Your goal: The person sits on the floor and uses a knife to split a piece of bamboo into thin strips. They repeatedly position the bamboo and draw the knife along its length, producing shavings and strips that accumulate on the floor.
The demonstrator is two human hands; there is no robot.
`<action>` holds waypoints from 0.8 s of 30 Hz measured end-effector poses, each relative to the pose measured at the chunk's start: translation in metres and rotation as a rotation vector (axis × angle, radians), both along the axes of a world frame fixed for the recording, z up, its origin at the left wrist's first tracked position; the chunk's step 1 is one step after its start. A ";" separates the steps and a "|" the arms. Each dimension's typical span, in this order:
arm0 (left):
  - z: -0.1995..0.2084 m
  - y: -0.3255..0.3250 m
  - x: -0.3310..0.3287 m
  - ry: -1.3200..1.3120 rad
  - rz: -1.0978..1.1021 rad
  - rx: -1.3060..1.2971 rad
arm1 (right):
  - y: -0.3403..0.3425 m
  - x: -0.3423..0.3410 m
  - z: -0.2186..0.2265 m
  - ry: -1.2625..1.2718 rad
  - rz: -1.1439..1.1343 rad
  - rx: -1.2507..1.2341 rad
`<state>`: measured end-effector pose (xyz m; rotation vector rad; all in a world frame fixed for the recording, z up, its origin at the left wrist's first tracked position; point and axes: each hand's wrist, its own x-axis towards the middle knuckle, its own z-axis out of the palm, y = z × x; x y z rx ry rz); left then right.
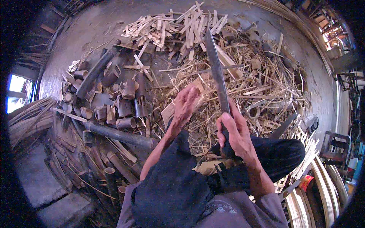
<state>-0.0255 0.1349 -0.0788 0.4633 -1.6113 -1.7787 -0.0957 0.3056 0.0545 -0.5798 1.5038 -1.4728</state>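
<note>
My right hand [236, 129] is wrapped round the handle of a long machete [217, 72]. Its dark blade points up and away from me, the tip reaching toward the heap of pale bamboo strips [190, 28]. My left hand [185, 102] is closed, fingers curled together, just left of the blade and over a pale wooden block [170, 113]. Whatever is in those fingers, if anything, is hidden. Behind the blade lie thicker split bamboo pieces [228, 60] and a thin dark strip that crosses behind it.
Bamboo shavings [266, 89] spread over the floor at the right. Cut bamboo tubes [124, 108] lie in a pile at the left, with a long bamboo pole [118, 133] in front. Bundled pale strips [300, 205] stand at lower right, near a small dark stool [336, 148].
</note>
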 end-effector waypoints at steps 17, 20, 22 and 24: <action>-0.004 0.017 0.012 0.011 -0.166 0.149 | -0.007 0.006 0.000 -0.267 -0.024 0.178; -0.003 0.019 0.011 0.008 -0.156 0.164 | -0.006 0.006 -0.001 -0.261 -0.021 0.175; -0.002 0.019 0.012 -0.005 -0.158 0.157 | -0.007 0.006 0.000 -0.257 -0.017 0.174; 0.001 0.017 0.013 -0.022 -0.169 0.123 | -0.008 0.005 0.002 -0.256 -0.010 0.178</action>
